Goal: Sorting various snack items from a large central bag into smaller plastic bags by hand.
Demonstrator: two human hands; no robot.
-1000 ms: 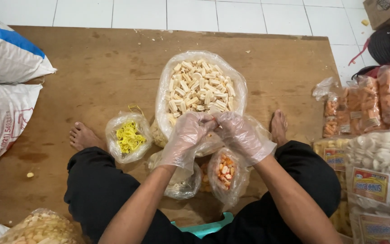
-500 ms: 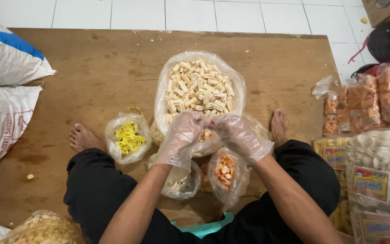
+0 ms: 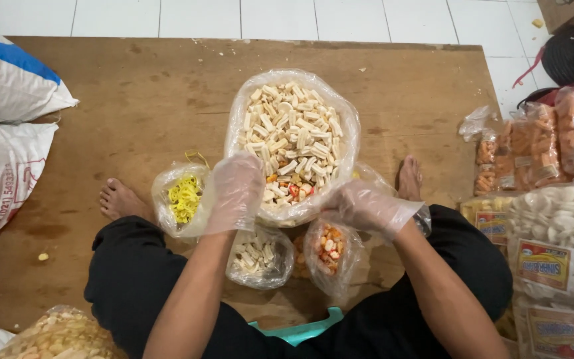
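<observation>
Both my hands wear clear plastic gloves. My left hand (image 3: 236,191) hovers with loose fingers at the near rim of a big clear bag (image 3: 295,136) full of pale stick crackers, beside a small bag of yellow pieces (image 3: 183,199). My right hand (image 3: 365,206) pinches the top of a small bag of orange and white pieces (image 3: 329,251). A few red and orange pieces (image 3: 292,190) lie at the front of the big bag. Another small bag of pale sticks (image 3: 258,256) rests between my legs.
I sit on a wooden board (image 3: 101,100) with bare feet (image 3: 119,199) out front. Two white sacks (image 3: 8,73) lie at the left. Sealed snack packs (image 3: 553,139) pile up at the right, another cracker bag (image 3: 61,336) sits bottom left, and a teal item (image 3: 300,329) lies by my lap.
My hands were together over the front edge of the big bag; they have now drawn apart, the left towards the yellow bag and the right down to the orange-piece bag.
</observation>
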